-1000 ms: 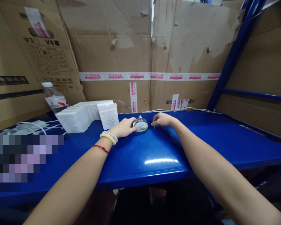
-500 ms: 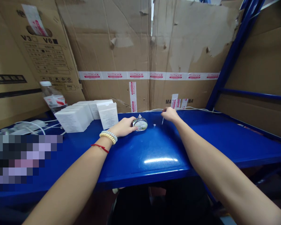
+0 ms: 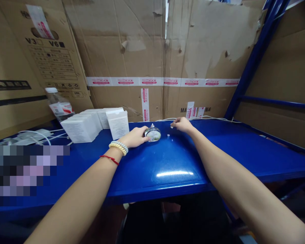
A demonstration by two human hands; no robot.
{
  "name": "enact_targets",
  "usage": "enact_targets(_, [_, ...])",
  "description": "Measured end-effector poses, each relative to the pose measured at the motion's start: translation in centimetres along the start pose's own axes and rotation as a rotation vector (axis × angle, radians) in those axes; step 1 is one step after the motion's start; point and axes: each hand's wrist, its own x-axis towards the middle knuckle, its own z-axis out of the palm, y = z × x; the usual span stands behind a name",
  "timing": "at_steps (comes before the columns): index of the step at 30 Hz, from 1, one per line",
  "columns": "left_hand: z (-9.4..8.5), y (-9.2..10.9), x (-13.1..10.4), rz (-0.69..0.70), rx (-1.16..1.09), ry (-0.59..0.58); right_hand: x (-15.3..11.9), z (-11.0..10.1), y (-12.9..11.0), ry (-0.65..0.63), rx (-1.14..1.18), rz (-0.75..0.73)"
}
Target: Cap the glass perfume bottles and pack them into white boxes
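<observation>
My left hand (image 3: 137,136) is closed around the side of a rounded clear glass perfume bottle (image 3: 154,135) that stands upright on the blue table, with a metal nozzle at its top. My right hand (image 3: 182,125) is held above the table to the right of the bottle, thumb and fingertips pinched together. A small light-coloured piece (image 3: 171,127) shows at those fingertips, too small to make out its kind. On the table between the bottle and the right hand lies a tiny clear or whitish piece (image 3: 168,135).
Several white boxes (image 3: 82,127) stand in a row at the left, one white box (image 3: 118,124) in front. Behind them is a plastic water bottle (image 3: 59,105), with a power strip (image 3: 27,137) and cables nearby. Cardboard (image 3: 127,57) walls the back; a blue post (image 3: 254,64) rises right.
My right hand has moved slightly left towards the bottle; the thin item hanging below it earlier now shows as a small light piece at the fingertips. The left hand keeps its hold.
</observation>
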Motion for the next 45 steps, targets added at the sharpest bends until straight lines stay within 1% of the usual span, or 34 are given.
enact_targets(4, [-0.1,0.1,-0.1,-0.002,-0.009,-0.001,-0.7,-0.3,-1.3,-0.197,0.369,-0.035])
enact_targets(6, [-0.1,0.1,-0.1,-0.004,-0.014,-0.002,-0.9,-0.3,-1.4,-0.274,0.470,-0.013])
enact_targets(9, [-0.1,0.2,-0.1,-0.008,-0.010,-0.004,-1.0,-0.2,-1.3,-0.336,0.565,0.032])
enact_targets(12, [-0.1,0.3,-0.1,-0.007,0.001,-0.002,-1.0,-0.1,-1.2,-0.326,0.626,0.048])
enact_targets(17, [-0.2,0.4,-0.2,-0.013,0.013,-0.003,-0.9,-0.1,-1.1,-0.212,0.678,0.012])
enact_targets(23, [0.0,0.2,-0.1,-0.012,-0.003,-0.012,-0.9,-0.1,-1.1,-0.277,0.785,-0.019])
enact_targets(28, [0.1,0.0,0.0,-0.013,-0.006,-0.015,-1.0,-0.2,-1.3,-0.246,0.894,-0.101])
enact_targets(31, [0.1,0.2,-0.1,-0.018,0.000,-0.005,-0.9,0.0,-1.0,-0.191,0.832,-0.152])
enact_targets(34, [0.0,0.2,-0.2,-0.017,-0.011,-0.007,-0.7,0.5,-0.5,-0.159,0.654,-0.170])
enact_targets(40, [0.1,0.0,-0.1,-0.021,-0.009,-0.016,-0.1,1.3,0.1,-0.204,0.339,-0.172])
enact_targets(45, [0.1,0.0,0.0,-0.020,0.003,-0.012,0.1,1.5,0.1,-0.251,0.216,-0.157])
